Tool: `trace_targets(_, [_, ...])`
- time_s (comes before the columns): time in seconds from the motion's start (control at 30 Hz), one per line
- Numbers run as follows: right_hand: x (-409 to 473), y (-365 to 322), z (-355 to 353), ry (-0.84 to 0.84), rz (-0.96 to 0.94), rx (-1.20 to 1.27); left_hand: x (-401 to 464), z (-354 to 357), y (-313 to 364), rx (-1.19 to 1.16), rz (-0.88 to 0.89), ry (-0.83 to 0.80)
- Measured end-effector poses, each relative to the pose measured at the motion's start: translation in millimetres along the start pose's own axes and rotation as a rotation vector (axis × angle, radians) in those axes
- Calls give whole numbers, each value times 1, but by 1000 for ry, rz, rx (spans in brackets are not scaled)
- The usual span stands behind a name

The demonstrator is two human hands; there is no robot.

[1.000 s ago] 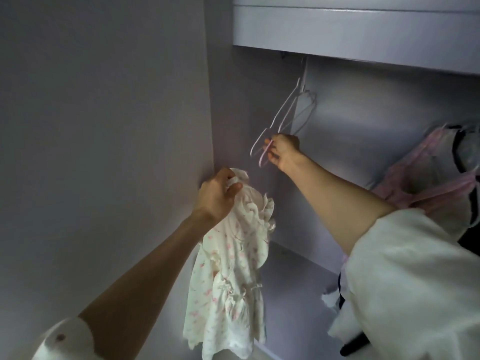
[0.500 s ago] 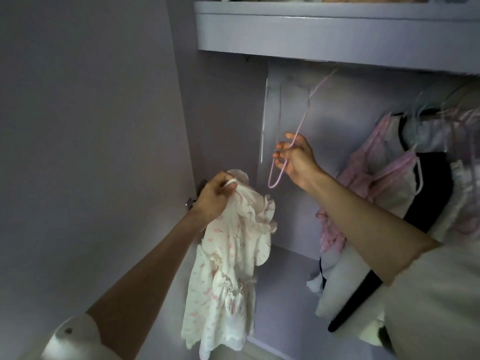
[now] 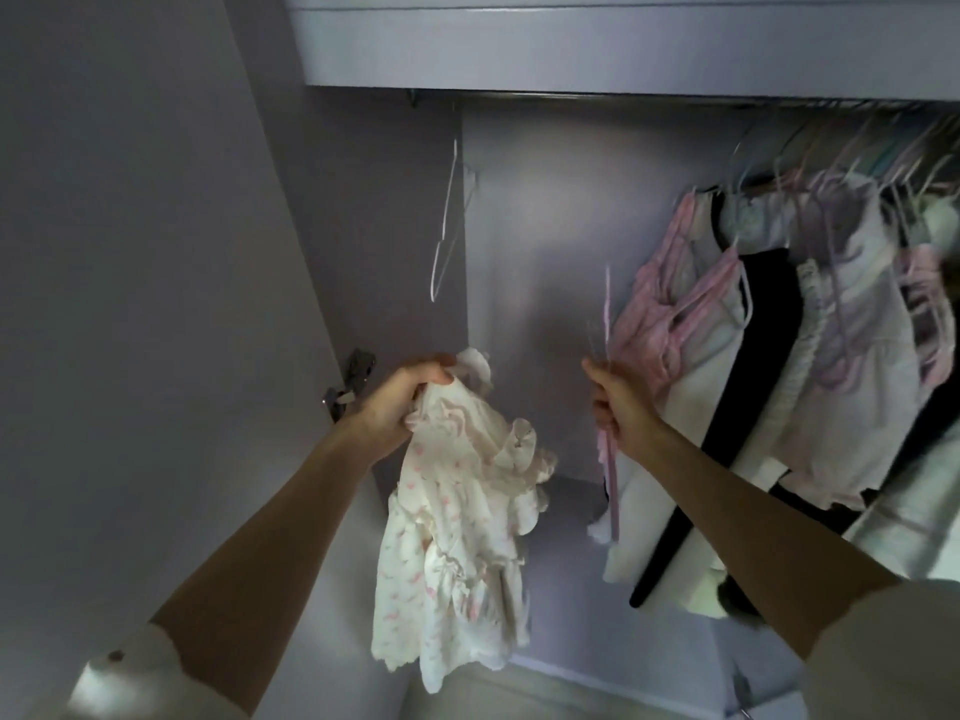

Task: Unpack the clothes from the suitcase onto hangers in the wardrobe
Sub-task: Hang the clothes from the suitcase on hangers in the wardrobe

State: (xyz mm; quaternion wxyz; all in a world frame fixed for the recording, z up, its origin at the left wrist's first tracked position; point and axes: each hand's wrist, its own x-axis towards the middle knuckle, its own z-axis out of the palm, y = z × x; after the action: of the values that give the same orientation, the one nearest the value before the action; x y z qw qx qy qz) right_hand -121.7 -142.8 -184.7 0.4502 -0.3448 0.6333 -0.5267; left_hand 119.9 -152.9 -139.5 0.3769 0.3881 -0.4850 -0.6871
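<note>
While the small cream dress (image 3: 457, 543) hangs by its neckline from my left hand (image 3: 397, 402), its skirt drops free, which I judge keeps the shoulders reachable for threading. My left hand is closed tight around the bunched collar fabric. My right hand (image 3: 621, 407) is wrapped shut around a pink hanger (image 3: 609, 407), held upright and off the rail (image 3: 571, 96), clear of the hung clothes (image 3: 779, 356) at right. A white hanger (image 3: 444, 226) dangles from the rail's left end. Dress and pink hanger are near but apart; no suitcase is in view.
</note>
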Motion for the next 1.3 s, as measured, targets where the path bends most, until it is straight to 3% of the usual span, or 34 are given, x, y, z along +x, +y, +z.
trace_targets(0.1, [0, 20, -4, 153, -77, -148, 7, 1, -3, 139, -44, 77])
trace_targets(0.17, [-1, 26, -4, 277, -162, -97, 9, 2, -5, 212, -48, 99])
trace_targets(0.3, [-5, 15, -9, 200, -270, 98, 9, 13, -5, 261, -11, 172])
trace_targets(0.43, [-1, 17, -11, 259, -337, 47, 9, 21, 17, 232, 108, 164])
trace_targets(0.57, [2, 26, -10, 263, -289, -22, 13, 21, 38, 476, 261, 173])
trace_targets(0.67, [-4, 21, -11, 306, -194, -26, 12, 21, 31, 583, 258, 145])
trace_targets(0.77, [-10, 10, -13, 372, -149, -194, 12, 21, 25, 645, 246, 115])
trace_targets(0.87, [-14, -2, -18, 388, -123, -328, 19, 12, 26, 1019, 335, 107])
trace_targets(0.93, [-13, -8, -20, 385, -126, -414, 17, 8, 32, 1400, 306, 190])
trace_targets(1.0, [-9, -12, -20, 383, -141, -479, 15, 5, 34, 1589, 311, 280])
trace_targets(1.07, [-6, -16, -21, 387, -157, -485, 12, 0, 36, 1594, 394, 338])
trace_targets(1.13, [-3, -20, -20, 376, -171, -463, 13, -5, 37, 1443, 466, 350])
trace_targets(1.3, [5, -25, 5, 251, -204, -452, 12, 8, 39, 1274, 395, 163])
